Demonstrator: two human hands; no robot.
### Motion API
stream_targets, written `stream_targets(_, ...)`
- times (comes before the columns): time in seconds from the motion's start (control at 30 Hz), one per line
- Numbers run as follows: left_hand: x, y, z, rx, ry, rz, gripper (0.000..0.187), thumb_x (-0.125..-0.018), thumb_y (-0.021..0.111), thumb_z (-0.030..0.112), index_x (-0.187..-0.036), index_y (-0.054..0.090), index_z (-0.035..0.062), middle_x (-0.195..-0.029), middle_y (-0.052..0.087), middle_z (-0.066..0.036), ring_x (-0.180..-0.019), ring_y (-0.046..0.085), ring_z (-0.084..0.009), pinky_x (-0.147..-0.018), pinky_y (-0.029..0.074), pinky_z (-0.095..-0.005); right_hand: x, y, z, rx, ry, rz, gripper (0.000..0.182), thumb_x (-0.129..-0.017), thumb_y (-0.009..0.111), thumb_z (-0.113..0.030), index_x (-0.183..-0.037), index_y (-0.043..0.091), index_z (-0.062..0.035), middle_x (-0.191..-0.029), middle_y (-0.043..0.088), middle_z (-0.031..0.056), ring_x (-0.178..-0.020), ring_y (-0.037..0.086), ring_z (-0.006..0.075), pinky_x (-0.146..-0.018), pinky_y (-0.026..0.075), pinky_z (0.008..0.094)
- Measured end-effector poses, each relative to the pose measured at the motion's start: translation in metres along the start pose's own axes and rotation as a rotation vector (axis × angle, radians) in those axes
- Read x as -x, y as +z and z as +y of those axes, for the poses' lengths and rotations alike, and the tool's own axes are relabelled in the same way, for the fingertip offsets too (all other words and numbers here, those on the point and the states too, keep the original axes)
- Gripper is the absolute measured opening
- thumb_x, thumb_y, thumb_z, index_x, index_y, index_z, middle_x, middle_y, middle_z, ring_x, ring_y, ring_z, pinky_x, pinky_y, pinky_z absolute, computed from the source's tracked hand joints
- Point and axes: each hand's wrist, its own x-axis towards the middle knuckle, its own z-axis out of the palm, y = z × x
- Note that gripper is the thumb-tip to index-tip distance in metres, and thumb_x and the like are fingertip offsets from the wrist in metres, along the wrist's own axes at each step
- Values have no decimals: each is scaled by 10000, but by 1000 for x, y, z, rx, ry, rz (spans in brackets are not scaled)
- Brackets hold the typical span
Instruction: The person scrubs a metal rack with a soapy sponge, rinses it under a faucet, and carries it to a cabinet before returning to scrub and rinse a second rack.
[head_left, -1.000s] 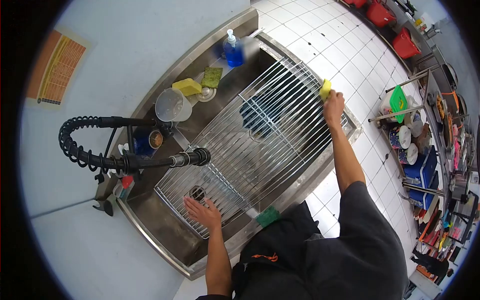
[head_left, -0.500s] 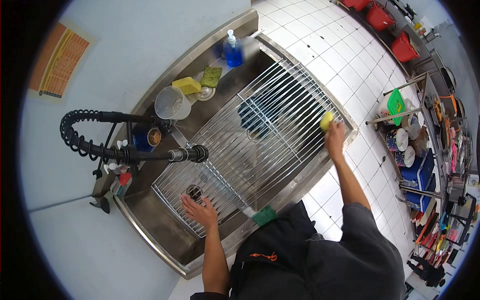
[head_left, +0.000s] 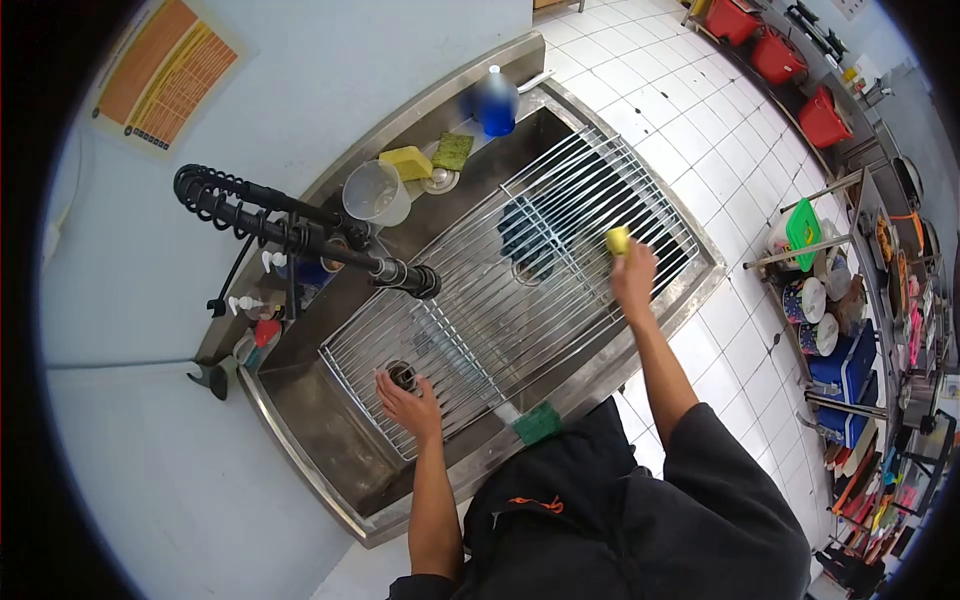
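A large metal wire rack (head_left: 548, 237) lies across the steel double sink (head_left: 592, 364). My right hand (head_left: 634, 280) is closed on a small yellow sponge (head_left: 617, 240), over the right part of the rack's bars. Near the rack's left end, my left hand (head_left: 408, 404) rests flat with its fingers stretched and apart, beside a drain (head_left: 401, 375) visible under the bars. Something dark blue (head_left: 527, 240), perhaps a cloth, shows below the rack in the right basin. A green scouring pad (head_left: 538, 424) sits on the front rim by my apron.
A black spring-hose faucet (head_left: 345, 254) reaches over the sink from the wall. Along the back ledge stand a clear plastic container (head_left: 375, 192), a yellow sponge block (head_left: 405, 163), a green scrubber (head_left: 453, 151) and a blue soap bottle (head_left: 496, 108). Loaded shelves (head_left: 850, 240) line the right side.
My right hand has moved the sponge leftward over the rack, away from its right end. My left hand stays at the rack's left end. The whole view has shifted slightly.
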Motion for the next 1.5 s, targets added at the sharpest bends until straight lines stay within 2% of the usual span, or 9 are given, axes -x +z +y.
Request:
stream_targets(0.13, -1, 3, -2, 28, -21, 16, 642, -926, 616, 349, -1435, 397, 23, -1517, 414, -199, -1422, 372, -367, -1082, 319, -532, 60, 7, -70, -7, -387, -115, 349, -806, 701, -127, -1135, 605, -62, -1149, 558, 185, -1060, 548, 368, -898, 452, 483)
stream_targets(0.23, 0, -1, 1, 53, 23, 48, 614, -913, 645, 338, -1402, 438, 30, -1473, 452, -193, -1394, 399, -369, -1079, 322, -538, 78, -19, -87, -156, -395, -307, 335, -824, 674, -113, -1148, 611, -56, -1146, 563, 205, -1056, 544, 383, -901, 444, 487)
stream_targets(0.3, 8, -17, 15, 133, 93, 67, 586, -901, 665, 334, -1368, 480, 32, -1420, 490, -185, -1357, 431, -367, -1075, 325, -545, 78, -21, -65, -207, -207, -231, 303, -857, 643, -136, -1146, 617, -51, -1146, 571, 211, -1054, 541, 387, -897, 443, 484)
stream_targets(0.4, 39, -38, 44, 310, 375, -291, 534, -862, 717, 350, -1286, 565, 65, -1340, 510, -156, -1278, 467, -358, -1072, 326, -552, 75, -37, -12, -131, 49, -122, 252, -957, 570, -227, -1107, 631, -35, -1160, 592, 189, -1066, 564, 362, -862, 457, 468)
stream_targets(0.5, 66, -39, 66, 234, 540, -359, 519, -831, 751, 362, -1243, 591, 91, -1322, 507, -142, -1225, 491, -357, -1046, 345, -549, 74, -51, 13, -785, 735, -253, 311, -1014, 525, -313, -1182, 596, -61, -1175, 600, 140, -1079, 591, 313, -859, 486, 474)
stream_targets(0.6, 65, -23, 68, 241, 577, -377, 525, -807, 771, 362, -1228, 596, 101, -1305, 508, -144, -1187, 507, -353, -1011, 371, -544, 68, -63, -1, -1118, 1056, -289, 347, -1034, 502, -346, -1283, 530, -106, -1195, 600, 111, -1062, 614, 284, -874, 505, 508)
stream_targets(0.73, 60, -16, 64, 233, 649, -390, 571, -775, 794, 357, -1242, 588, 103, -1291, 507, -154, -1171, 511, -342, -985, 392, -518, 64, -42, 24, -1329, 1149, -358, 370, -1035, 480, -324, -1353, 472, -134, -1256, 602, 130, -1078, 629, 317, -896, 503, 548)
stream_targets(1.13, 3, -99, 113, 347, 605, -400, 620, -757, 807, 235, -1337, 602, 161, -1113, 523, -137, -1020, 562, -338, -890, 475, -471, 23, -121, -20, -1442, 895, -241, 499, -979, 594, -292, -1350, 453, 11, -1205, 617, 151, -1060, 653, 293, -914, 548, 466)
stream_targets(1.5, -76, -231, 161, 410, 450, -803, 540, -884, 719, 316, -1376, 580, 143, -999, 559, -186, -905, 605, -357, -826, 514, -443, -56, -234, -93, -1540, 533, -183, 481, -971, 616, -249, -1325, 483, 47, -1158, 629, 164, -1013, 661, 274, -886, 575, 431)
